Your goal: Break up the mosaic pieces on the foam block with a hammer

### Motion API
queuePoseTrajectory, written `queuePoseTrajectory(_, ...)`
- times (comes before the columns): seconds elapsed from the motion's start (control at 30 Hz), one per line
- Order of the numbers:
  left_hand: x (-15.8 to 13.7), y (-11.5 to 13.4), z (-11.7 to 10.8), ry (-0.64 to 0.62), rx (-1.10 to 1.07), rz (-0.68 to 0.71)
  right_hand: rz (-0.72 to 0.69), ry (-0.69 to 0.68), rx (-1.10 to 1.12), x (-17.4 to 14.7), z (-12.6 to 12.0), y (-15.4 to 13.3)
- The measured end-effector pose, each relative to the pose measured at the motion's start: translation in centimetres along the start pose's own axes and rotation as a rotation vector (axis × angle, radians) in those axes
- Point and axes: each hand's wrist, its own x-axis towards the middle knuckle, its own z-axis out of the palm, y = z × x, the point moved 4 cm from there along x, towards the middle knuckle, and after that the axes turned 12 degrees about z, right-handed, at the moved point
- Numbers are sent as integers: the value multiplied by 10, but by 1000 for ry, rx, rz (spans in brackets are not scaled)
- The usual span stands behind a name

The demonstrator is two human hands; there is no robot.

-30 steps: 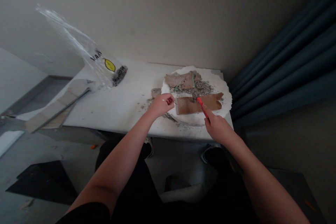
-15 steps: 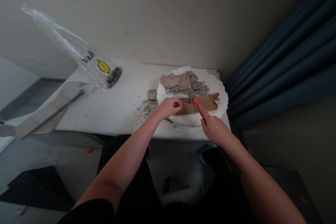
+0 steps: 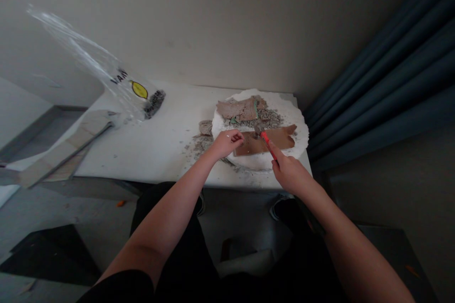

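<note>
A hammer with a red handle (image 3: 265,137) is gripped in my right hand (image 3: 289,170). Its grey head (image 3: 258,129) is over the middle of a flat brown strip (image 3: 280,138) with a ragged right end. My left hand (image 3: 226,144) is at the strip's left end with its fingers curled together; whatever they pinch is too small to make out. The strip lies on a white, rough-edged slab (image 3: 301,137). Behind it on the slab are a cracked, textured brown piece (image 3: 238,109) and a heap of grey crumbs (image 3: 270,117).
The slab rests at the right end of a white table (image 3: 142,151). More rubble (image 3: 204,144) is spread left of the slab. A clear plastic bag (image 3: 124,90) and a long plank-like piece (image 3: 78,151) are farther left. A dark curtain (image 3: 384,71) hangs at right.
My left hand has shifted slightly left and away from the hammer head, uncovering more of the brown strip's left end. The hammer and my right hand look almost the same.
</note>
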Motion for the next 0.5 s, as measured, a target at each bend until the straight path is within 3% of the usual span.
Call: queuePoseTrajectory(0.5, 0, 5, 3, -20, 57, 48, -18, 8, -4, 0, 0, 0)
